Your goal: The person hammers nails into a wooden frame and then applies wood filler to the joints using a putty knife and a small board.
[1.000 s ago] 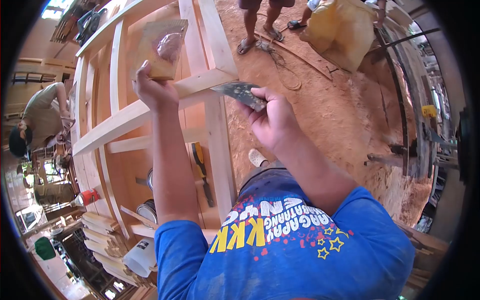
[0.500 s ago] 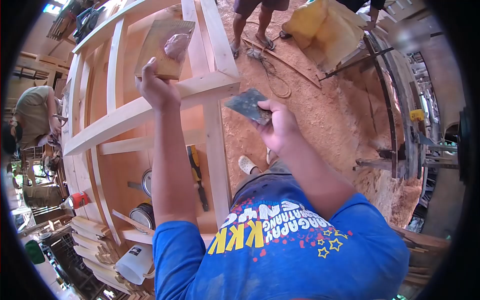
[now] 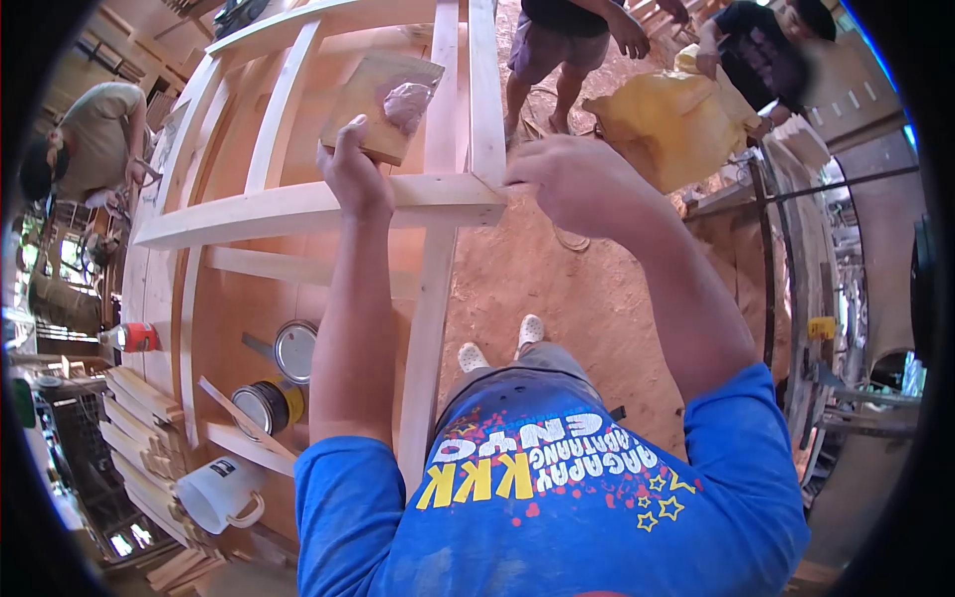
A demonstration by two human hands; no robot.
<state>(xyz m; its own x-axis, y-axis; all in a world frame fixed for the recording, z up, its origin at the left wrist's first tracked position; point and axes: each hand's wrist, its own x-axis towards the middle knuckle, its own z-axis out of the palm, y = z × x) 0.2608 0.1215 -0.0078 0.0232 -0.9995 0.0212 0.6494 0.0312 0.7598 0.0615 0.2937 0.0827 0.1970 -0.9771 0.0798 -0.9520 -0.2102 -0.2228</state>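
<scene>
Just above your left hand (image 3: 353, 169), the putty board (image 3: 383, 95) is tilting, its lower edge clamped in your grip. Just right of it, your right hand (image 3: 577, 179) is curling against the wooden frame (image 3: 279, 211), its hold hidden, above the dirt floor (image 3: 517, 289).

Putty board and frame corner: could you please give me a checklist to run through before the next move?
1. Putty on the board: a pinkish lump sits there, ok.
2. Left hand grip: clamps the board's lower edge, ok.
3. Right hand on the corner joint: resting on it, ok.
4. What the right hand holds: hidden by the hand, cannot tell.
5. Joint filled flush: covered, cannot tell.
6. Room beyond the frame: people stand close, not ok.
</scene>
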